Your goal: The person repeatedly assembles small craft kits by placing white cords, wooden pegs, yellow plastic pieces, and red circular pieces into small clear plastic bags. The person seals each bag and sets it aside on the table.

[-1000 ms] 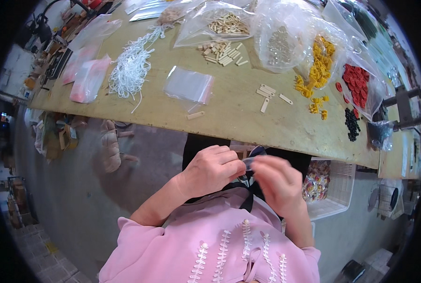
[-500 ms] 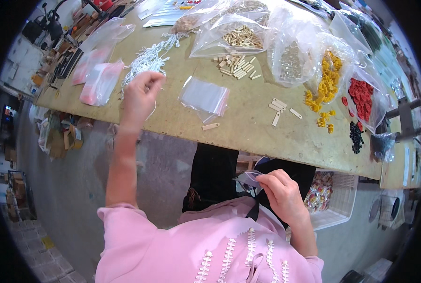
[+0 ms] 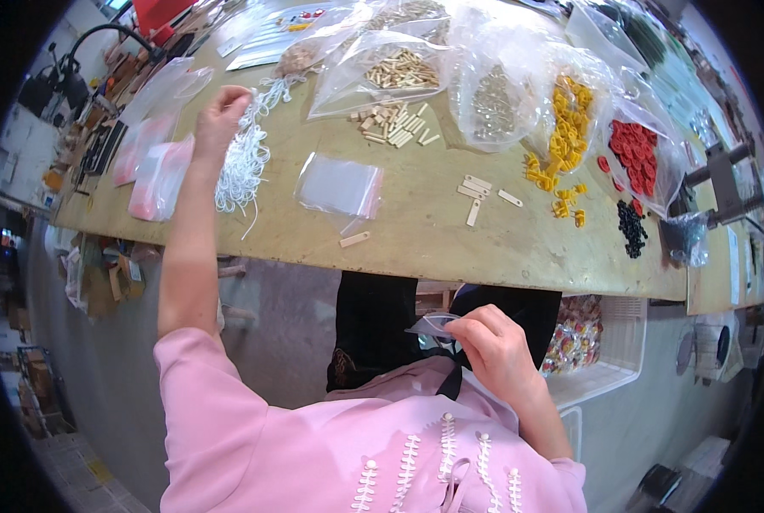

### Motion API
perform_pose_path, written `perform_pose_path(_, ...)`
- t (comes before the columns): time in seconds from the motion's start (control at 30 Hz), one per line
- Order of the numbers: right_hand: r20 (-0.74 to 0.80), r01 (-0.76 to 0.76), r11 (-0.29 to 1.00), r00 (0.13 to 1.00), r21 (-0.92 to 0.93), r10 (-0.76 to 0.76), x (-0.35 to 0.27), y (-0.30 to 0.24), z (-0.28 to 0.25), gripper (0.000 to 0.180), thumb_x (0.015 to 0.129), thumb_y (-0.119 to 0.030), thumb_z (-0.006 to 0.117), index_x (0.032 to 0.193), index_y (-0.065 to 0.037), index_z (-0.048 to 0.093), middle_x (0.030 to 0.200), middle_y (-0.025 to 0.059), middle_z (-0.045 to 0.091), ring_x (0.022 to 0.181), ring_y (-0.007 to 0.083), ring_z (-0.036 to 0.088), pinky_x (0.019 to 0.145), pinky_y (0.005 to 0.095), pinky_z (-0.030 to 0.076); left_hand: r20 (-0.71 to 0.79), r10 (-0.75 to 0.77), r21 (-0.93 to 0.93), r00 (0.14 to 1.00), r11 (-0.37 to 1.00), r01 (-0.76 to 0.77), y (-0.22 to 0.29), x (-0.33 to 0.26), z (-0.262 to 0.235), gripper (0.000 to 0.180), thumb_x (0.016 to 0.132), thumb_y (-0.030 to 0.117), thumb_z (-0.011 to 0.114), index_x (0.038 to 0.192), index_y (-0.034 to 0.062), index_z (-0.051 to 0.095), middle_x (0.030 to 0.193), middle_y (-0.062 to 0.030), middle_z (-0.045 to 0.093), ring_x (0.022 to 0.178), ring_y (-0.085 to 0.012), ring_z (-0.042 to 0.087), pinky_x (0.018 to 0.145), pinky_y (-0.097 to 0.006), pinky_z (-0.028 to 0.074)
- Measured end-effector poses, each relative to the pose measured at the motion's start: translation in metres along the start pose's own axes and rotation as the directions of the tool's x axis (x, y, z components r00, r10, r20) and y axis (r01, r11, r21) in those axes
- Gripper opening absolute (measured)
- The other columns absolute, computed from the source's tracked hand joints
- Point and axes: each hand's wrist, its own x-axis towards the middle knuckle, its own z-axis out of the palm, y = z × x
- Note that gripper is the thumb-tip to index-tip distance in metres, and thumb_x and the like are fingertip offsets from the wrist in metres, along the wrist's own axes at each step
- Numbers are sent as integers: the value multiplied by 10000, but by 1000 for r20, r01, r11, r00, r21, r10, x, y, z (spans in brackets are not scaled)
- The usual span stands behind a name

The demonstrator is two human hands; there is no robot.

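Note:
My left hand (image 3: 220,121) reaches over the far left of the table, its thumb and fingers closed in a pinch at the edge of a tangled heap of white strings (image 3: 243,167). White string shows right at its fingertips. Close to my lap, my right hand (image 3: 495,344) pinches a small clear plastic bag (image 3: 431,325) by its edge. Between the two hands, a stack of clear zip bags (image 3: 341,185) lies on the table, with a single flat wooden piece (image 3: 354,239) in front of it.
On the table (image 3: 450,248), small wooden sticks (image 3: 399,126), flat wooden tags (image 3: 474,190), yellow plastic parts (image 3: 570,124), red pieces (image 3: 634,158) and black beads (image 3: 631,229) lie in piles. Pink-edged bags (image 3: 161,179) lie far left. A white crate (image 3: 617,355) stands below right. A metal bracket (image 3: 728,184) is at the right.
My left hand has moved farther away across the string heap, uncovering its near part. My right hand keeps holding the small bag. The whole view has shifted slightly.

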Motion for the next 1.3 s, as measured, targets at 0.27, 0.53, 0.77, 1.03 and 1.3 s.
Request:
perform_pose_path(0.27,-47,62,996,997,69,-59,15,2,4,238,787,70,731,996,-36,689,972,116,670,913,316,676,780,410,570,88,-53,-525,995,846,92,58,-38,8,102,1109,133,573,1188,73,598,1123,-107,740,856,-46,656,681,-181,523)
perform_pose_path(0.53,-96,49,986,995,162,-33,27,10,10,206,847,49,717,1023,-43,665,1026,117,671,974,337,677,809,420,578,358,29,-711,933,656,252,162,-136,75,111,1127,132,518,1188,53,566,1094,-120,728,901,-131,697,818,-266,566)
perform_pose_path(0.77,-105,49,978,994,202,-28,34,5,9,248,866,73,667,1095,-18,646,1235,171,657,1169,383,650,954,431,579,540,131,-644,832,700,308,206,-228,118,139,1037,-3,641,1162,5,583,1073,-109,714,937,-167,702,853,-327,588)
perform_pose_path(1.03,-167,109,990,982,88,-93,21,10,11,277,812,82,703,1079,11,679,1255,187,667,1162,370,673,921,412,603,405,540,-13,738,811,-586,190,-237,129,233,775,-72,772,960,68,741,899,-95,674,774,-293,655,730,-384,545)
perform_pose_path(1.3,-97,151,983,985,103,-141,18,10,17,246,836,-6,692,1073,38,643,1274,193,641,1205,374,640,974,420,587,806,249,175,536,766,-618,187,-242,112,93,841,152,743,875,81,694,766,-112,683,734,-331,688,675,-442,540)
